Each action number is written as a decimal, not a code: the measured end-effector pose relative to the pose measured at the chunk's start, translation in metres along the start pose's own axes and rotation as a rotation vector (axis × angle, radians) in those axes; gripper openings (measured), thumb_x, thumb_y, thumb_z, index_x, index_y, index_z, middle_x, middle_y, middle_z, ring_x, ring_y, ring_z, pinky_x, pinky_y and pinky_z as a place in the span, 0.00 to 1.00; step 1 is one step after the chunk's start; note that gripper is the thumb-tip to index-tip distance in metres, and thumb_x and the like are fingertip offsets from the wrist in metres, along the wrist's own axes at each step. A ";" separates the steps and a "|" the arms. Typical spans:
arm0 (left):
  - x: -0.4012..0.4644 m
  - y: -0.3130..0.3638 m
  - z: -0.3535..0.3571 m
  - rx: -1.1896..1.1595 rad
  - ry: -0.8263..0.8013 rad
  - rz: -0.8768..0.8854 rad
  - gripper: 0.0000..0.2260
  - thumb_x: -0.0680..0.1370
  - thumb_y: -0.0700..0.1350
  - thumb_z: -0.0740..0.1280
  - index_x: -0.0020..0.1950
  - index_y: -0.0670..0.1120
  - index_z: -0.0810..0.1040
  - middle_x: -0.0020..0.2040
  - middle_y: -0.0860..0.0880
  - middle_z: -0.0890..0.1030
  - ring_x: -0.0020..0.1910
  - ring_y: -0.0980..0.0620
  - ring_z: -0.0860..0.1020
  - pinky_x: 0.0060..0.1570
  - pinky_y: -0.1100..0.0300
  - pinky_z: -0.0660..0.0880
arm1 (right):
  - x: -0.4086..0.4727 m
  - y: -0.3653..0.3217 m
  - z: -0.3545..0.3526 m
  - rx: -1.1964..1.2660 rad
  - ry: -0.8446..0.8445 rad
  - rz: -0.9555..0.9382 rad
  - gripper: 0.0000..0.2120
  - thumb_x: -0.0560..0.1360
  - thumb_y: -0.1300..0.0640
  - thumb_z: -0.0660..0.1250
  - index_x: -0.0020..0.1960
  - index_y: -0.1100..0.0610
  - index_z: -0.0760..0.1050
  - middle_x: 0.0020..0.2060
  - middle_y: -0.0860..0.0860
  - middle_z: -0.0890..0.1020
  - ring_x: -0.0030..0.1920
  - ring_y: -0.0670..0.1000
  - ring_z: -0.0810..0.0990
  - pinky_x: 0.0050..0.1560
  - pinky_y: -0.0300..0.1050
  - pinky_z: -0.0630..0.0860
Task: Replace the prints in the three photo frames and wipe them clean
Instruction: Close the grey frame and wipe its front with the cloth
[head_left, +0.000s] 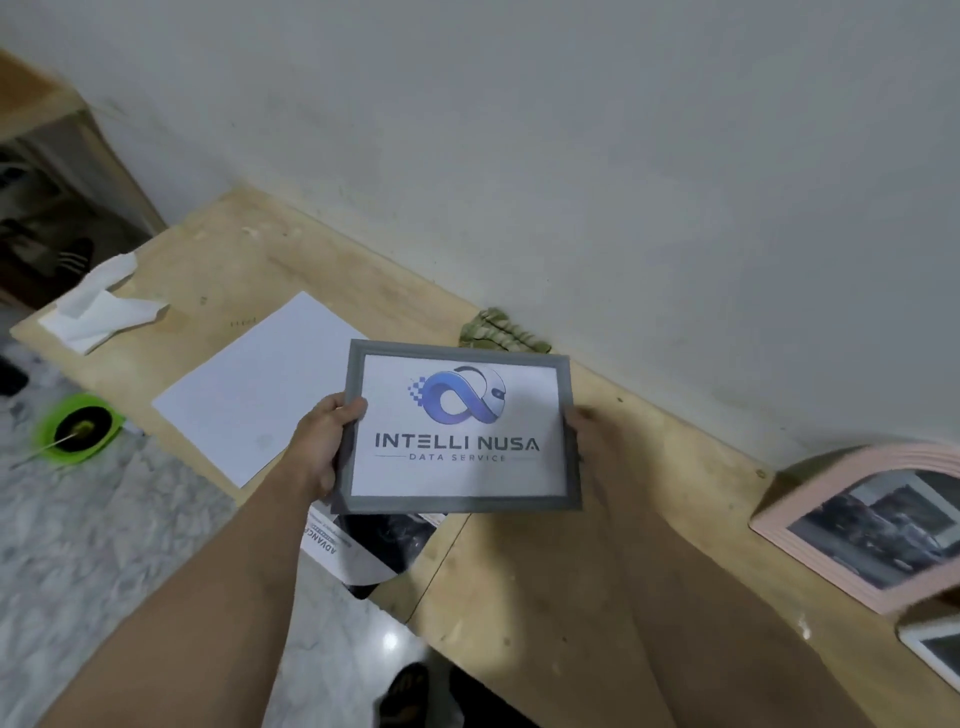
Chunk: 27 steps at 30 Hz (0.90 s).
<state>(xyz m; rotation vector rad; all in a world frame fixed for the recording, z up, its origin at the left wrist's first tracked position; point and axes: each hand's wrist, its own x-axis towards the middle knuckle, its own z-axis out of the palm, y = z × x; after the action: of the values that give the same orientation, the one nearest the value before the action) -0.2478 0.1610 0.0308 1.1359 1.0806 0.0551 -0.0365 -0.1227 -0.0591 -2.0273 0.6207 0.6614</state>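
From my head camera, I hold the grey frame (460, 427) up above the wooden table (545, 571), print facing me. My left hand (324, 441) grasps its left edge, thumb over the front; my right hand (589, 436) grasps the right edge. The pink frame (862, 525) lies to the right, a white sheet (254, 384) to the left.

A pale wall (623, 156) rises behind the plywood desk (545, 582); grey marbled floor (104, 545) lies left, reflecting light.

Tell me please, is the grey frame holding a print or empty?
Holding one: the grey frame, gripped by both hands, shows a logo print filling its window.
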 end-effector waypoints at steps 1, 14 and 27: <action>0.003 0.002 -0.003 -0.008 0.017 -0.005 0.04 0.79 0.47 0.69 0.46 0.48 0.76 0.49 0.43 0.84 0.43 0.42 0.82 0.42 0.51 0.78 | 0.032 -0.023 0.010 -0.135 0.272 0.136 0.12 0.77 0.43 0.63 0.44 0.48 0.81 0.37 0.44 0.83 0.42 0.49 0.81 0.42 0.37 0.78; 0.040 -0.021 -0.027 -0.020 0.080 -0.154 0.04 0.79 0.45 0.68 0.46 0.46 0.76 0.42 0.44 0.85 0.38 0.44 0.82 0.39 0.53 0.76 | 0.050 -0.139 0.118 -0.954 0.036 -0.843 0.17 0.76 0.51 0.64 0.60 0.60 0.74 0.60 0.58 0.77 0.61 0.60 0.75 0.59 0.50 0.71; 0.035 -0.028 -0.041 -0.063 0.077 -0.137 0.07 0.78 0.45 0.70 0.53 0.44 0.78 0.47 0.40 0.85 0.43 0.41 0.82 0.43 0.51 0.78 | 0.036 -0.124 0.123 -1.012 -0.050 -1.020 0.17 0.71 0.64 0.62 0.60 0.59 0.69 0.53 0.59 0.76 0.54 0.62 0.75 0.48 0.52 0.72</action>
<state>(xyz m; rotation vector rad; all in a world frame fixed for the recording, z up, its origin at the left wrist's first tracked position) -0.2717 0.1951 -0.0134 1.0076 1.2147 0.0250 0.0436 0.0365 -0.0658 -2.7791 -0.9763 0.3826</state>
